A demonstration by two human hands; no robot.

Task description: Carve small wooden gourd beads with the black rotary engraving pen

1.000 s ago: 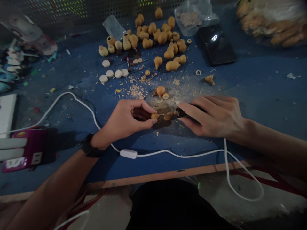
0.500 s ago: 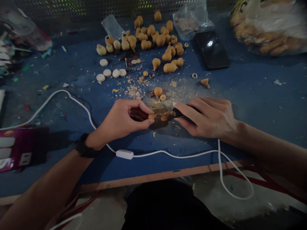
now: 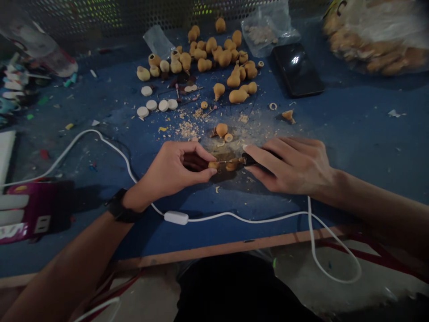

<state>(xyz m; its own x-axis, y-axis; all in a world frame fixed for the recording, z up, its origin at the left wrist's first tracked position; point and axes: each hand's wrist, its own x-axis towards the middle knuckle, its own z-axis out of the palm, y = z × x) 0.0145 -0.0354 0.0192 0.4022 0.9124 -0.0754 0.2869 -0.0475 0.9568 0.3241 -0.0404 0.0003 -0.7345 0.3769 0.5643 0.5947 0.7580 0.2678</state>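
My left hand (image 3: 182, 166) pinches a small tan gourd piece (image 3: 213, 166) between thumb and fingertips. My right hand (image 3: 288, 165) is wrapped round a black hand-held rotary tool (image 3: 250, 159), its body mostly hidden by the fingers. From the tool's front a thin metal bit (image 3: 224, 161) points left and meets the gourd piece. Just under the tool's tip another brownish lump (image 3: 232, 165) shows, too dim to make out. Beyond my hands lie a round gourd piece (image 3: 221, 129) and a cut ring (image 3: 228, 137).
Several small gourds (image 3: 223, 57) cluster at the back, with white discs (image 3: 152, 105) and shavings (image 3: 188, 129) before them. A black phone-like device (image 3: 297, 69) and a bag of gourds (image 3: 378, 53) are at right. A white cord (image 3: 248, 221) crosses the front; a purple box (image 3: 25, 212) stands left.
The whole view has shifted slightly, so things sit a little further right. Both hands keep the same hold, with the bit still at the gourd piece.
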